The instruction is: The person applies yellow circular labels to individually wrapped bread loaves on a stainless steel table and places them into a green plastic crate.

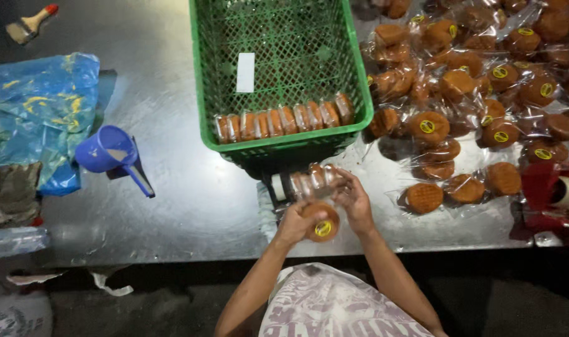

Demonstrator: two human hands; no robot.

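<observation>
Glossy clear plastic wraps the cakes (429,126) on the smooth metal table (172,187).

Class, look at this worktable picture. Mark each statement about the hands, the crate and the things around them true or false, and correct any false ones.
1. The green crate holds one row of wrapped cakes. True.
2. The left hand holds a round cake with a yellow sticker. True.
3. The blue scoop lies inside the crate. False: it lies on the metal table, left of the crate.
4. The right hand rests on the paintbrush. False: the brush lies far off at the table's top left corner.
5. Loose wrapped cakes are piled right of the crate. True.
</observation>
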